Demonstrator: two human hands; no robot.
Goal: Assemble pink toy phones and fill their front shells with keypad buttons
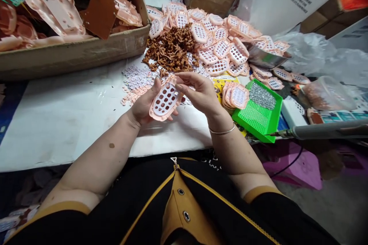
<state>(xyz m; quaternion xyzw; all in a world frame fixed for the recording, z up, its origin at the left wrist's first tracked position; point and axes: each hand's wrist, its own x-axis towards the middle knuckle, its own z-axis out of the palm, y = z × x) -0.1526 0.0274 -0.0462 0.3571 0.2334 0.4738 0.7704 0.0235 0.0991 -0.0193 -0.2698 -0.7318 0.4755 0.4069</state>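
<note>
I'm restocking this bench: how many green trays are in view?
1: the green tray, to the right of the right hand, holding small metal pieces. Others could be hidden from view.

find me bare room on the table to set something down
The white table shows its widest bare patch between the cardboard box and the left forearm; a smaller one lies between that and the right forearm. Beyond, brown pieces and pink covers crowd it, with a green tray at right.
</note>
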